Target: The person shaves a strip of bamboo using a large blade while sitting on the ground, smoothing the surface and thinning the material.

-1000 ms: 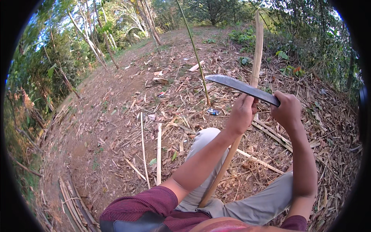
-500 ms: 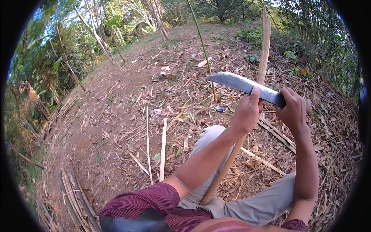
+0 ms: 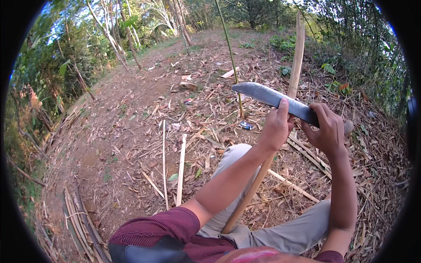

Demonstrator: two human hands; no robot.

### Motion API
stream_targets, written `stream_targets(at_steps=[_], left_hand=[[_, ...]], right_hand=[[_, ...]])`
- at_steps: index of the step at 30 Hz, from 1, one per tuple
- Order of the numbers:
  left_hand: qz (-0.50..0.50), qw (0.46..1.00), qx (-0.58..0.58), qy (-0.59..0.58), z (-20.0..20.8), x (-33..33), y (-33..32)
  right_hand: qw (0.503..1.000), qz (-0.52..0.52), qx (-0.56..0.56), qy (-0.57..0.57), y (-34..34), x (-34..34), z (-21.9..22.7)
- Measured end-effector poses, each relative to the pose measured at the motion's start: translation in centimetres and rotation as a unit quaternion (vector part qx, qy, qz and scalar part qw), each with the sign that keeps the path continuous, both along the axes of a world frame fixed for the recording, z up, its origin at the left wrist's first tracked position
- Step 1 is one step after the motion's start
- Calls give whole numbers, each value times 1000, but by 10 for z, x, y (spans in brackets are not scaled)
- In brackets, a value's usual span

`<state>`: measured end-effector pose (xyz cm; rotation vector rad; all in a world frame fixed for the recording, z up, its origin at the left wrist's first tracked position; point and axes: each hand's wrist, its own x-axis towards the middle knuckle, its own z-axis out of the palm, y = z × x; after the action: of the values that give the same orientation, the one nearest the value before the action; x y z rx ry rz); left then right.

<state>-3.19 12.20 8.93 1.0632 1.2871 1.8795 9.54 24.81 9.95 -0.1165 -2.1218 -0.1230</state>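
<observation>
A: Scene, big to small?

B: Dirt clearing [image 3: 109, 144] on a slope, trees and brush round the rim. Ground was littered with dry leaves and bamboo scraps. Person seated, grey trousers [image 3: 280, 232], maroon sleeve [image 3: 153, 228] low in the view.

A: What was in hand?

B: Long bamboo strip [image 3: 297, 57], tilted. Bottom end sat by the lap, top rose past both hands toward the upper right. Machete [image 3: 272, 97] lay across it near hand height, blade pointing left, handle right.

A: Left hand?

B: Left hand [image 3: 275, 127] was closed round the strip just below the blade, thumb up against the blade's flat. Gripping the strip.

A: Right?

B: Right hand [image 3: 328, 129] was wrapped shut on the machete handle, butt end sticking out past the fist on the right.

A: Hands apart?

B: Just beside each other, strip between them.

A: Anything else on the ground?

B: Two split strips [image 3: 173, 164] lay side by side left of the knee, roughly upright in the view. Bundle of strips [image 3: 81, 219] lower left. A thin green stalk [image 3: 230, 57] stood behind the blade. Small blue scrap [image 3: 245, 125] at its foot, couldn't tell what it was.
</observation>
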Motion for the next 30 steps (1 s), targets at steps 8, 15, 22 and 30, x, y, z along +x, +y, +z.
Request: stream_targets(at_steps=[8,15,22,30], left_hand=[[27,999,14,41,-3,1,3],[32,999,10,24,-1,7,3],[-16,997,-10,80,-1,10,4],[-35,981,88,169,-4,28,12]], right_hand=[[996,-66,39,-43,-3,-13,-8],[996,-81,24,1,-11,-15,-8],[989,-132,-63,-16,-1,-10,-7],[992,-92,-84,-12,-7,-8,-3]])
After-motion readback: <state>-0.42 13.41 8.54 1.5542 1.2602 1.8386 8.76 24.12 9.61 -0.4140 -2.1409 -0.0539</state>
